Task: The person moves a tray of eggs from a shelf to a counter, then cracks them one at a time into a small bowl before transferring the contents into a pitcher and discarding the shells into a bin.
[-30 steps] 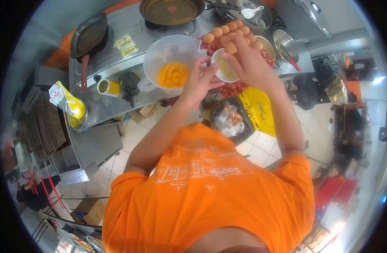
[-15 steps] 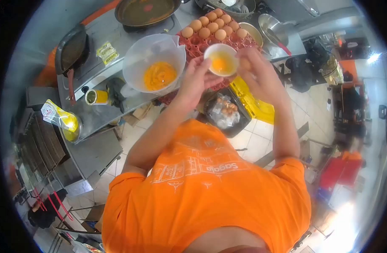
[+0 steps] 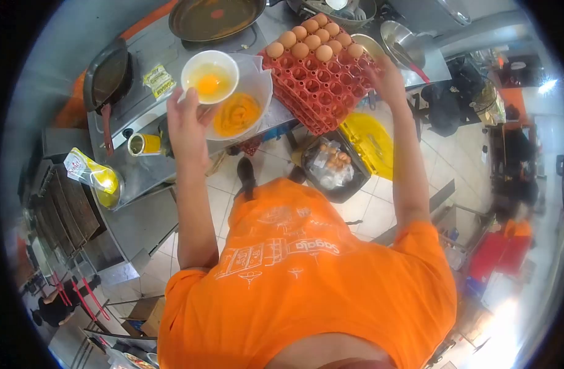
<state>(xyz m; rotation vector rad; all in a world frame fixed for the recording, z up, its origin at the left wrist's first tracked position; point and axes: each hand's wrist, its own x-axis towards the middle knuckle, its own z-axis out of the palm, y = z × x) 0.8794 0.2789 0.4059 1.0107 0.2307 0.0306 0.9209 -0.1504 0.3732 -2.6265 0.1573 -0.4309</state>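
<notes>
My left hand (image 3: 190,120) grips a small white bowl (image 3: 234,79) by its rim and side, with a raw egg (image 3: 209,83) inside, yolk whole. The bowl is held over the left rim of a translucent plastic pitcher (image 3: 260,92), which contains several yolks (image 3: 238,115). Beside the right edge of a red egg tray (image 3: 319,92) is my right hand (image 3: 388,80), its fingers partly visible and apart, nothing seen in them. Brown eggs (image 3: 313,42) fill the tray's far rows, and a lone brown egg or shell (image 3: 356,50) lies near my right fingers.
Dark frying pans (image 3: 217,18) and a yellow packet (image 3: 158,80) lie on the metal counter (image 3: 156,135). A yellow can (image 3: 144,144) stands near its front edge. Metal bowls (image 3: 402,43) are behind the tray. Below, an open bin (image 3: 334,190) with a yellow lid (image 3: 373,144) holds shells and plastic.
My left hand has carried the white bowl left, from before the tray to over the pitcher. My right hand has moved up and right; a brown egg or shell now shows at the tray's right side.
</notes>
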